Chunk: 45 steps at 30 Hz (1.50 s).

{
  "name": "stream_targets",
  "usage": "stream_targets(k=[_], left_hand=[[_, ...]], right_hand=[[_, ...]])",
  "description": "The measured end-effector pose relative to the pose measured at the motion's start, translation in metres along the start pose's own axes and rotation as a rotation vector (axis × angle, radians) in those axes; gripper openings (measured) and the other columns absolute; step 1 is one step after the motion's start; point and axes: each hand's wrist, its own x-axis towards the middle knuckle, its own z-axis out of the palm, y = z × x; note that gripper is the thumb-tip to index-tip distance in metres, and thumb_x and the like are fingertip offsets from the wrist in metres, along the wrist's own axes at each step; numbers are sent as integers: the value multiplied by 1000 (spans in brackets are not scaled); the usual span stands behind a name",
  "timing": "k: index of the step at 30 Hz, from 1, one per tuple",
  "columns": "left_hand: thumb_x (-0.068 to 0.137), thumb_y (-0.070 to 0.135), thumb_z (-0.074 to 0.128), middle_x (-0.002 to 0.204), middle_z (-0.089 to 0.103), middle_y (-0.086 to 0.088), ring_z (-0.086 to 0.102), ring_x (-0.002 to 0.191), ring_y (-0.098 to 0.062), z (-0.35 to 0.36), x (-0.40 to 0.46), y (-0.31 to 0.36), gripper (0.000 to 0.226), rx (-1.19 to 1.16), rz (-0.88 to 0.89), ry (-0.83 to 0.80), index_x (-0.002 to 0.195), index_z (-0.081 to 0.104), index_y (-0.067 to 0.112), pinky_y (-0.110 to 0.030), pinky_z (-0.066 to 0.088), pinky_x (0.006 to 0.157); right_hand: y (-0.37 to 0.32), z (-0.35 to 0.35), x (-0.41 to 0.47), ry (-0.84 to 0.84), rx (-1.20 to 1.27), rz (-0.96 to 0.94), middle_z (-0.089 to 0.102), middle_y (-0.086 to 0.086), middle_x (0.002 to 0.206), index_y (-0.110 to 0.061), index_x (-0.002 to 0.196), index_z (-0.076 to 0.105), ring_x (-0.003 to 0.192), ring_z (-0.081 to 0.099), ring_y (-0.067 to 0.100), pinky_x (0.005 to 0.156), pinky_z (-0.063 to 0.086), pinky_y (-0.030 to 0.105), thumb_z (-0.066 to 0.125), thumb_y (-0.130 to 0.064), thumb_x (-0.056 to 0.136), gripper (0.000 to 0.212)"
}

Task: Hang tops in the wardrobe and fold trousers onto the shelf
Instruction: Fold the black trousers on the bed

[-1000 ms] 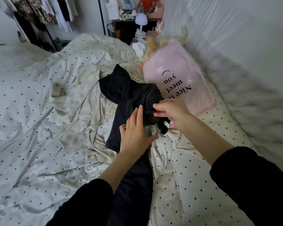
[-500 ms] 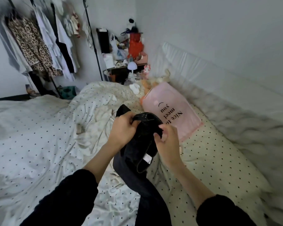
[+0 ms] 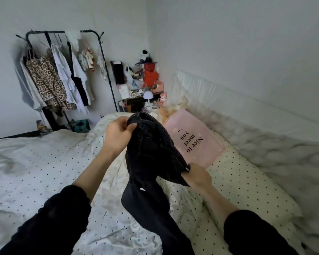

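1. the trousers (image 3: 151, 159) are black, heavy denim-looking fabric with visible seams and a thick stitched waistband. they're held up in the air over the bed (image 3: 44, 172), waist end stretched between both hands, and the legs hang down in a twisted rope toward the bottom of the view.
2. left hand (image 3: 118, 135) is curled round one end of the waistband, thumb pinching the fabric edge against the fingers, up higher and further from the camera.
3. right hand (image 3: 197, 175) grips the other end of the waistband, lower and closer; the fingers are mostly hidden behind the cloth, but it's clearly clamped on it. a small white tag shows right by that grip.
4. both arms wear black sleeves pushed up off the forearms.
5. the bed cover is soft, rumpled white cotton with small black dots, bunched into folds under the trousers.
6. a flat, pink pillow (image 3: 193, 138) with "nice to meet you" printed on it lies just beyond the trousers, next to a long dotted pillow (image 3: 247, 183).
7. a black metal clothes rack (image 3: 66, 70) with rounded corners stands by the far wall, holding a leopard-print piece and white tops.
8. a cluttered side table (image 3: 142, 83) sits in the corner with a little mushroom-shaped lamp (image 3: 148, 97).
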Motion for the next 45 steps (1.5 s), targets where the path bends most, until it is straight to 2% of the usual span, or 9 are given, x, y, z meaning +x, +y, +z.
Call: stream_targets(k=[10,15,20,25,29,33,36,38,45], left_hand=[[99,17,43,112,61,-15,57,107,-32,-58,29,43,21,-81,-111,179,112,54,5,-46,44,97],[99,14,44,99,58,-10,56,97,-29,-107,51,99,22,-18,13,361,112,55,1,-31,40,80],[97,13,47,103,62,-16,58,99,-27,-169,74,165,23,-78,103,523,110,60,-1,-31,42,81],[96,11,49,99,59,-8,53,91,-16,-224,79,240,26,-138,235,583,114,61,-3,-26,44,70],[96,10,49,101,58,-6,54,90,-16,-254,80,287,27,-214,327,643,119,60,0,-20,45,65],[97,8,48,95,57,-6,52,73,-8,-255,73,277,21,-123,291,579,111,61,1,-4,36,48],[96,7,48,69,50,-2,45,56,-7,-234,67,228,16,-86,170,521,87,62,5,-5,29,37],[96,7,49,66,48,0,41,60,-11,-219,59,191,22,-94,89,492,76,57,11,-10,33,43],[97,3,45,80,56,-6,49,66,-10,-174,15,67,14,-91,-85,403,101,58,5,-7,39,48]], right_hand=[[-45,-165,16,547,-347,-215,66,4,105,-16,109,55,96,61,25,93,29,38,45,-22,95,18],[-107,-251,6,810,-374,-371,63,5,105,-12,105,54,89,63,27,90,29,38,42,-27,99,20],[-171,-328,-19,1072,-358,-519,63,5,99,-11,106,55,75,61,28,87,28,39,42,-29,100,23],[-221,-399,-48,1315,-364,-611,62,8,98,-10,105,57,63,45,25,89,28,41,45,-16,99,15],[-246,-440,-71,1432,-309,-635,59,10,106,-11,109,58,67,49,27,89,27,41,42,-22,101,21],[-249,-436,-72,1345,-296,-625,57,8,110,-16,112,57,63,42,24,88,25,39,40,-27,101,23],[-233,-396,-53,1201,-334,-645,56,7,109,-17,113,57,65,42,24,81,19,36,40,-28,101,23],[-220,-361,-42,1117,-357,-666,56,6,111,-18,115,56,68,45,25,80,19,36,40,-30,101,24],[-177,-247,-5,827,-306,-660,58,2,115,-18,117,55,85,60,27,86,26,38,43,-35,99,27]])
